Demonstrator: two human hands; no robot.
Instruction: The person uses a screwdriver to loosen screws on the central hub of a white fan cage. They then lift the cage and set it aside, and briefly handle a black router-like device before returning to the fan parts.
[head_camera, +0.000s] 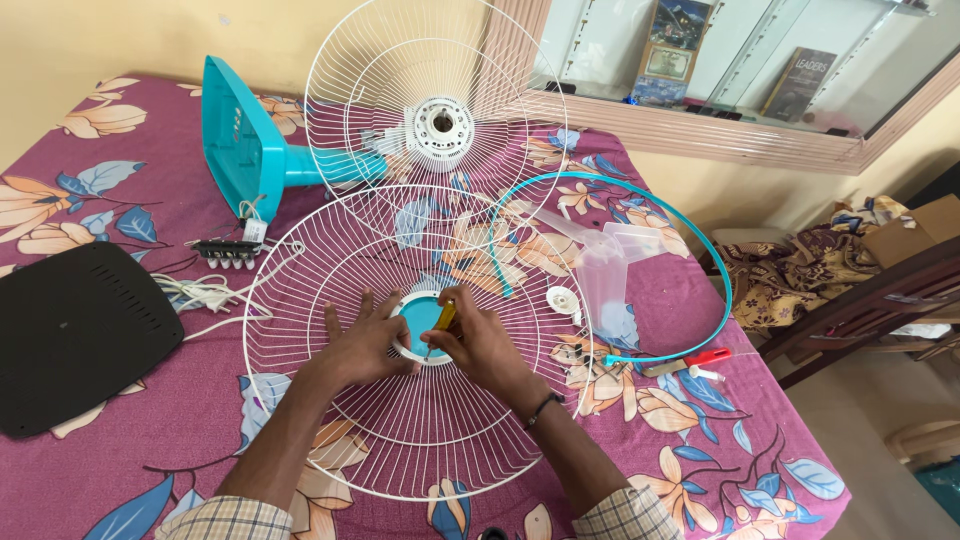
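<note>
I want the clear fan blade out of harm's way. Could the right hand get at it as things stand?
Probably yes: the clear fan blade lies uncovered beside the white grille, but the right hand holds a yellow-handled screwdriver.

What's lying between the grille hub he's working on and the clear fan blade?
In the head view, a small white round cap lies between the teal hub and the clear fan blade.

Single head-worn view, steeply down and close over the floral-clothed table (700, 440).
</note>
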